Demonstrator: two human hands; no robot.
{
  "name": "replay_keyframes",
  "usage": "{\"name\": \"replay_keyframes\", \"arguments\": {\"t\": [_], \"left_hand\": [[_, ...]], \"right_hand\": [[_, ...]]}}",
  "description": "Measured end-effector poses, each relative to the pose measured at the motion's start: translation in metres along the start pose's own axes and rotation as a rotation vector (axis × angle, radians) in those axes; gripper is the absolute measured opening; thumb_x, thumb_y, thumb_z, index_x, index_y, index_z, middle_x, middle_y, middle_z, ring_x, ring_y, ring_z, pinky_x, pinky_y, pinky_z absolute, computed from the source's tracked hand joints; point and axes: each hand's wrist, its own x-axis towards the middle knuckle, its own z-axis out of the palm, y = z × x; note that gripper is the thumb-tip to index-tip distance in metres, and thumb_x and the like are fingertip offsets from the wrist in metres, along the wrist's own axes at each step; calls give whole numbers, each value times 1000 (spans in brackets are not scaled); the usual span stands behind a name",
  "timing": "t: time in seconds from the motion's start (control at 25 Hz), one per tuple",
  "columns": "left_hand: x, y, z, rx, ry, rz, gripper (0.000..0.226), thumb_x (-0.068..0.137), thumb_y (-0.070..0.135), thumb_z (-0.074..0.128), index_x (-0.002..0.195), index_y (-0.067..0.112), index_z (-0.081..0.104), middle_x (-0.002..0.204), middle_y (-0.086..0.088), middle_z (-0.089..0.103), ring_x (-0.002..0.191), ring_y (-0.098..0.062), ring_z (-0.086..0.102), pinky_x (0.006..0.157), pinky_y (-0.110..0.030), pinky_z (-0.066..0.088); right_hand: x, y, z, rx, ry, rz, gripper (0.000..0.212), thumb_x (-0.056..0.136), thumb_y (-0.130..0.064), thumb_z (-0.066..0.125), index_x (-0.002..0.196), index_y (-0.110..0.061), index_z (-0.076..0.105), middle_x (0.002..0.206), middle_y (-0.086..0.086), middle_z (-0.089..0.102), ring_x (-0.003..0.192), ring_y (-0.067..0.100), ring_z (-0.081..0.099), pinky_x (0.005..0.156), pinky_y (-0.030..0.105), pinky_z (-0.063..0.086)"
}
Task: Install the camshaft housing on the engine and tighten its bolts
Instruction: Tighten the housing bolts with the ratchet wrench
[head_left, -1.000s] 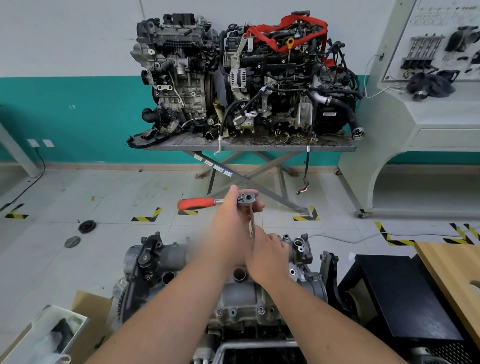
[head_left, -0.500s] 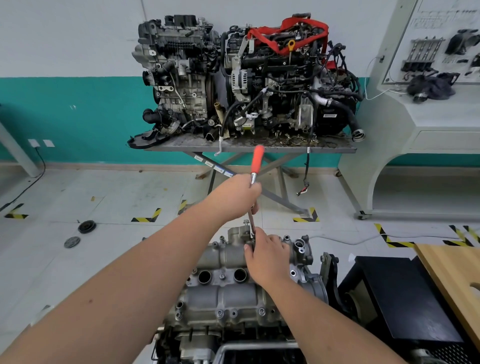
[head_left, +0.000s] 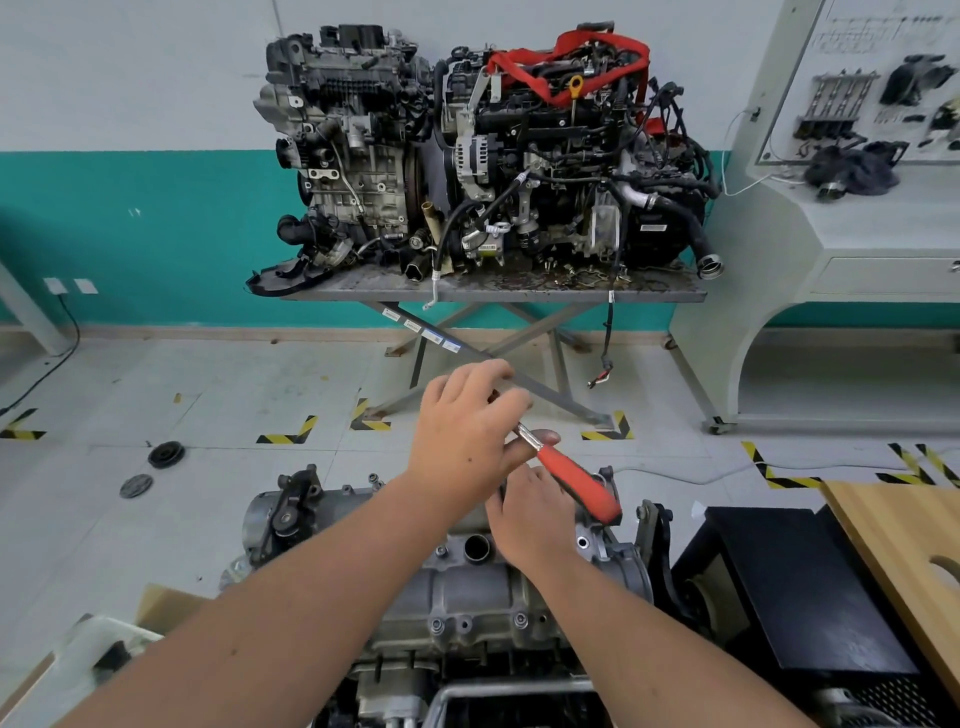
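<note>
— Two engines (head_left: 483, 156) sit on the far surface (head_left: 493, 293), but the job is the engine (head_left: 467, 623) right below us, low in front, with the camshaft housing (head_left: 467, 582) already seated on top of it.

— And the hands?

— Left hand (head_left: 467, 431) curls around the top of the ratchet (head_left: 576, 483), thumb under the steel shank; the red grip slants down to the right. Right hand (head_left: 535, 525) lies on the housing just below, fingers hidden, so I cannot tell what they hold. Probably the extension.

— Advice?

— I'd say keep the tool square on the bolt, steady it low, swing in short arcs, and work the bolts evenly before final tightening. The bolt head itself is out of sight.
</note>
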Motion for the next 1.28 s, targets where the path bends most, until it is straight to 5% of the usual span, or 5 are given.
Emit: {"name": "replay_keyframes", "arguments": {"t": [0.24, 0.36, 0.64, 0.8, 1.28], "left_hand": [[-21, 12, 10, -786, 24, -427, 37, 99, 55, 38, 134, 44, 45, 152, 13, 34, 141, -1, 33, 112, -22, 34], [-18, 25, 9, -956, 100, -589, 34, 99, 49, 34, 133, 50, 43, 141, 10, 53, 127, -12, 55, 104, -43, 48], [1, 27, 7, -1463, 45, -1123, 43, 105, 48, 32, 109, 25, 68, 100, -5, 75, 101, -15, 69, 96, -40, 43], [11, 16, 1, -1383, -9, -1161, 50, 103, 50, 34, 78, 28, 72, 78, -7, 74, 82, -20, 70, 89, -44, 47], [66, -7, -28, -709, -735, -770, 16, 93, 21, 41, 92, 15, 56, 71, -2, 75, 81, -21, 71, 70, -33, 48]], "right_hand": [[2, 1, 0, -52, -24, -23, 36, 91, -37, 43, 126, -30, 44, 114, -13, 60, 114, 17, 50, 94, 39, 35], [3, 1, 3, -25, -22, -8, 36, 92, -40, 40, 126, -32, 43, 116, -12, 62, 116, 18, 48, 94, 40, 32], [2, 3, 5, -59, 18, -14, 44, 96, -43, 44, 135, -24, 42, 119, -3, 65, 119, 22, 50, 93, 41, 31], [2, 2, 4, -59, 2, -12, 44, 98, -45, 41, 137, -24, 39, 120, -4, 65, 118, 21, 49, 94, 42, 32], [1, 3, 3, -25, 11, -26, 44, 97, -45, 41, 135, -23, 40, 116, -4, 65, 116, 22, 49, 92, 42, 32]]}}
